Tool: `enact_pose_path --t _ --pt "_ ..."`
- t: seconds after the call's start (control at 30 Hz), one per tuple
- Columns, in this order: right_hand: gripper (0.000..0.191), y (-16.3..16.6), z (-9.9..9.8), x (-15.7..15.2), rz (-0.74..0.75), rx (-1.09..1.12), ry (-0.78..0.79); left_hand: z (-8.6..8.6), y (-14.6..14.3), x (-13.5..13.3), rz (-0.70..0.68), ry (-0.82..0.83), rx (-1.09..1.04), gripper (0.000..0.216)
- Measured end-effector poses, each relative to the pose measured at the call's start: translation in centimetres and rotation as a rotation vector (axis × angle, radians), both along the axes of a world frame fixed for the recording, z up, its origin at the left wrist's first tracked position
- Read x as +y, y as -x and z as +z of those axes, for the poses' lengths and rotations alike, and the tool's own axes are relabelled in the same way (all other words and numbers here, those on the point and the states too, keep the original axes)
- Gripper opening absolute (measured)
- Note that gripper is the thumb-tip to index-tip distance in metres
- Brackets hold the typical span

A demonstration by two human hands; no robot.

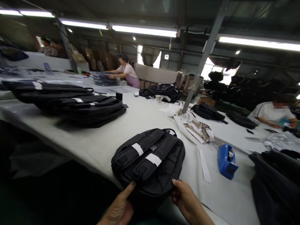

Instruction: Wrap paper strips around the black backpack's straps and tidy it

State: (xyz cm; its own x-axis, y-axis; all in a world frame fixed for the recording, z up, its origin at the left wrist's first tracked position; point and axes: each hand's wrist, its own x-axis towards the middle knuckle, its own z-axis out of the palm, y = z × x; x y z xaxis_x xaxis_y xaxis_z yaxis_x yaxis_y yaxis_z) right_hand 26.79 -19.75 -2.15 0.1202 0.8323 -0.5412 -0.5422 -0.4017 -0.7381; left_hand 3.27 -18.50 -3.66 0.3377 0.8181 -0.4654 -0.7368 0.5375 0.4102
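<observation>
A black backpack (150, 162) lies back side up on the white table (98, 143), its two shoulder straps each wrapped with a white paper band. My left hand (119, 207) grips the pack's near edge, thumb pointing up against it. My right hand (186, 200) holds the same near edge further right, thumb on top of the fabric.
A blue tape dispenser (226, 161) and paper strips (203, 168) lie right of the pack. Stacked black backpacks (77, 104) fill the left of the table; dark fabric (276, 184) lies at right. A steel pole (203, 59) rises mid-table. Other people work at the back (127, 73) and at the right (273, 112).
</observation>
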Motion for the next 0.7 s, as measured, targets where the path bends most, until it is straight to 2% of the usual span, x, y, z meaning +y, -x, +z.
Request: enact_pose_path --t 0.13,0.2,0.4,0.47,0.57,0.67,0.7 --pt "0.038 -0.1 -2.1 0.4 0.054 0.076 0.022 0.1 -0.3 0.9 0.059 -0.031 0.091 0.045" --pt "0.037 -0.7 -2.4 0.9 0.074 0.079 0.023 0.3 -0.5 1.1 0.069 -0.059 0.143 0.043" --pt "0.049 -1.5 0.4 4.4 0.116 0.22 0.054 2.8 -2.3 2.3 0.114 -0.149 0.193 0.047" --pt "0.054 -1.4 0.6 5.7 0.118 0.219 0.04 3.3 -3.1 3.0 0.154 -0.193 0.195 0.05" --pt "0.057 -1.7 -1.5 6.9 0.089 0.071 0.017 2.8 -3.7 3.8 0.183 -0.187 0.201 0.049" --pt "0.054 -2.3 -4.9 7.3 0.14 -0.292 -0.086 0.7 -2.8 4.5 0.108 -0.115 0.154 0.039" --pt "0.051 -2.3 -5.9 7.5 0.125 -0.447 -0.178 -0.1 -2.2 5.0 0.099 -0.113 0.161 0.038"
